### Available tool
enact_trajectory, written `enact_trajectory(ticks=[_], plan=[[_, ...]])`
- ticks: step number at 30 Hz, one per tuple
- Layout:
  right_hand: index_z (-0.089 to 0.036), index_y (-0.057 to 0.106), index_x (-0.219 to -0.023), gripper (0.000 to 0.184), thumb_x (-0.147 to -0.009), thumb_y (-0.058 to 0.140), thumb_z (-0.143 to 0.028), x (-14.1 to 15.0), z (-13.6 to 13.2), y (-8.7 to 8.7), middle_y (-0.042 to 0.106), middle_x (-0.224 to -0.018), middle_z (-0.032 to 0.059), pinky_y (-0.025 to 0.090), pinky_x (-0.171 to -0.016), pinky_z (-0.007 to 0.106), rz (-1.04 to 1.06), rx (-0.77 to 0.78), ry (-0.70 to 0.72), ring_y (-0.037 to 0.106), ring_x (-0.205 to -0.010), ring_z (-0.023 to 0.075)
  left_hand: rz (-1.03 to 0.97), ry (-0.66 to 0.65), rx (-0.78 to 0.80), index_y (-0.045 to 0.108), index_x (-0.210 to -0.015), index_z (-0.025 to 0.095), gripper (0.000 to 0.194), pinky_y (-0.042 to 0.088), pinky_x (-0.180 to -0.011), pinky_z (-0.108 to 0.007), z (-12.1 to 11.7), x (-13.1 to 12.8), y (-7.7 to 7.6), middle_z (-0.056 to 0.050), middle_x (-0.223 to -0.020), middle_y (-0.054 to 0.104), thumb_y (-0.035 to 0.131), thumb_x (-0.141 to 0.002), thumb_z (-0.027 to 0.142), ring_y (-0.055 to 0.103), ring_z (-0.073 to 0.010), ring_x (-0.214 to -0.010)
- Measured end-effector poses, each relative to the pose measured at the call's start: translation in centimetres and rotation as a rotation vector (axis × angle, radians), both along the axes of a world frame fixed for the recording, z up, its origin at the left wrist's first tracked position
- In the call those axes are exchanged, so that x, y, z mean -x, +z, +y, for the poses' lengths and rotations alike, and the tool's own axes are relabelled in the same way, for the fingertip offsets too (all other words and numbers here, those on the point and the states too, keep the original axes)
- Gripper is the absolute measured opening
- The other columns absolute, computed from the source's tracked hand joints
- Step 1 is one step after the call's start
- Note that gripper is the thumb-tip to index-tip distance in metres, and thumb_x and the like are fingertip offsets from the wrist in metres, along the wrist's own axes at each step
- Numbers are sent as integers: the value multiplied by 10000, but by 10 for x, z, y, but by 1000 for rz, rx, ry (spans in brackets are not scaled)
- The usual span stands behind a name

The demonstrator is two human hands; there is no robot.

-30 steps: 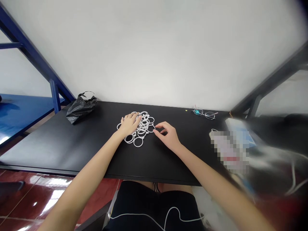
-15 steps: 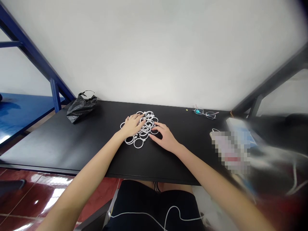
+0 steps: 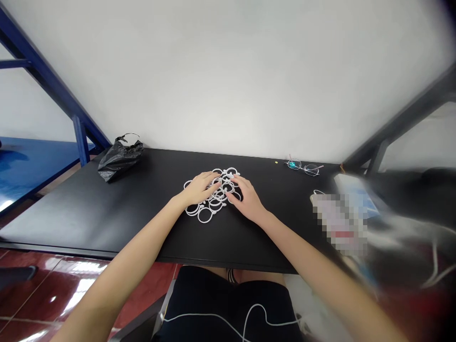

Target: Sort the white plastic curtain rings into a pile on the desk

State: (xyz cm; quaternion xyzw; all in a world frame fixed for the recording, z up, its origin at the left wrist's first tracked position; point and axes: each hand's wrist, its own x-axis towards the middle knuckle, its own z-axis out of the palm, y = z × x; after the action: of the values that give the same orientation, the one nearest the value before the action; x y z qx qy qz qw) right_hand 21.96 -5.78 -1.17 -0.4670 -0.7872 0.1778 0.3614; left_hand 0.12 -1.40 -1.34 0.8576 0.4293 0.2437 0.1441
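Observation:
A loose heap of white plastic rings (image 3: pixel 205 215), each with a small knob, lies on the black table (image 3: pixel 142 223) in front of me. My left hand (image 3: pixel 199 188) rests over the heap's left side, palm down with fingers stretched out, covering some of the rings. At the right side of the heap is my right hand (image 3: pixel 245 197), its fingers apart and the fingertips on the rings. Neither hand grips a ring. Several rings overlap between the two hands, and one lies nearest me at the front.
A crumpled black plastic bag (image 3: pixel 121 159) sits at the back left. Eyeglasses (image 3: pixel 302 166) lie near the wall at the right, beside a small yellow bit (image 3: pixel 276 162). Blurred packages (image 3: pixel 356 194) occupy the right end. A white cable (image 3: pixel 199 315) crosses my lap.
My left hand has slid a little to the right, shifting rings with it. The right hand has moved slightly over the heap's right edge.

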Motion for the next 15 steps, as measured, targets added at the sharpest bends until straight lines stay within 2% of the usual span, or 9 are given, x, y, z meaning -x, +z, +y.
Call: enact_trajectory(ticks=[7,11,15], plan=[[-182,522,-1309,432,-923,530,-377,-8,12,-5,504,-1432,144,320,-1127,501,-60,20,-18,421,-1364,291,-62,-95,17,630,-1227,178,453,376,-1095,-455,-3,-6,0,-142,-1337,597,424,-957,479,483,-293,-1313],[-202,592,-1196,333,-898,562,-349,-10,17,-8,630,-1248,114,363,-1070,512,-70,4,-44,501,-1248,304,-125,-98,40,639,-1214,203,422,376,-1095,-446,-4,-7,0,-123,-1308,619,444,-951,467,501,-295,-1292],[-211,639,-1042,207,-854,610,-290,-10,17,-8,684,-1095,84,405,-1000,492,-55,-16,-71,550,-1095,289,-197,-77,60,672,-1140,217,396,375,-1092,-407,-2,-7,0,-101,-1247,655,415,-964,460,528,-283,-1257]])
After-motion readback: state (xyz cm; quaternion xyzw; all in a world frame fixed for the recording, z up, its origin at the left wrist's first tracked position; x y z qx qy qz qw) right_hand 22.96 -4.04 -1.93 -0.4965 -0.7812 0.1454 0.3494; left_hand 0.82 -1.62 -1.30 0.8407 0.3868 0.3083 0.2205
